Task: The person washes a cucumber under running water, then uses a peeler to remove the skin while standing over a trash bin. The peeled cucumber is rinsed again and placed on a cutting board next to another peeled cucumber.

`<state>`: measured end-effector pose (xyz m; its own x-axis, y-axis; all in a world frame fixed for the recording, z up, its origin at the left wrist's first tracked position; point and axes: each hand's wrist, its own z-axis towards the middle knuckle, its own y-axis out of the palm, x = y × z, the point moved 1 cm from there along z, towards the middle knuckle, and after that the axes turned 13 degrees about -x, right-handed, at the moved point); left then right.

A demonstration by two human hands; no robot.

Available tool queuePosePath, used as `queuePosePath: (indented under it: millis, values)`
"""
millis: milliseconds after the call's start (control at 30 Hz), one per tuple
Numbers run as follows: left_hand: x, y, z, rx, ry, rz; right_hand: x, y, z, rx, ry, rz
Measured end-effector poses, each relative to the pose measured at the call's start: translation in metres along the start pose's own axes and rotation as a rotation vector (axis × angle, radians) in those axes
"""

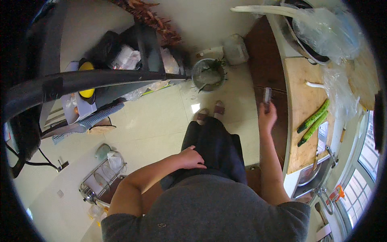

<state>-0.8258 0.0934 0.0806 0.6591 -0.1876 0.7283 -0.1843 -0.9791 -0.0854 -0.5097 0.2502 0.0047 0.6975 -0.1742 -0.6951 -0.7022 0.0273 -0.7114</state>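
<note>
In my right hand (268, 116) is a small tool (267, 95) with a shiny flat end; its exact kind is unclear. The hand is in front of the brown cabinet doors (269, 69), left of the counter. My left hand (192, 158) rests against my dark trousers, holding nothing, fingers somewhat apart. On the wooden cutting board (294, 121) lie two green cucumbers (316, 116) (313, 128), side by side. Beside them is a broad-bladed kitchen knife (322, 134) with a wooden handle. A white stalk (314, 84) pokes out from a clear plastic bag (341, 93).
A bin (208, 75) with green scraps stands on the tiled floor (151, 118) beyond my feet. A dark shelf rack (115, 77) runs along the left. The sink (311, 178) and faucet (326, 199) are at right; a pan (297, 39) sits behind the board.
</note>
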Motion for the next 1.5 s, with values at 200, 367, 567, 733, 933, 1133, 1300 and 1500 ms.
queuePosePath:
  millis: [200,367,567,733,933,1133,1300,1500]
  values:
    - [0.001,0.022,-0.029,0.046,-0.053,-0.015,-0.032,0.094,-0.032,-0.476,0.085,-0.013]
    - [0.001,0.026,-0.061,0.033,-0.02,-0.026,-0.08,0.061,-0.024,-0.462,0.04,0.039]
    - [-0.004,-0.013,-0.029,-0.108,-0.037,-0.101,-0.057,-0.048,0.042,0.238,-0.004,-0.036]
    - [-0.017,-0.01,0.002,-0.283,-0.073,-0.047,-0.004,-0.115,0.084,0.296,0.306,-0.338]
    - [-0.036,0.003,0.028,-0.312,-0.069,-0.061,0.048,-0.117,0.097,0.55,0.231,-0.647]
    - [-0.096,0.034,0.048,-0.029,-0.088,-0.295,0.002,0.032,0.085,0.206,-0.219,-0.207]
    - [-0.157,0.044,0.073,0.346,-0.141,-0.409,0.157,0.287,0.113,-0.31,0.126,0.04]
    - [-0.208,0.054,0.078,0.425,-0.355,-0.623,0.152,0.411,0.21,-0.508,0.417,-0.047]
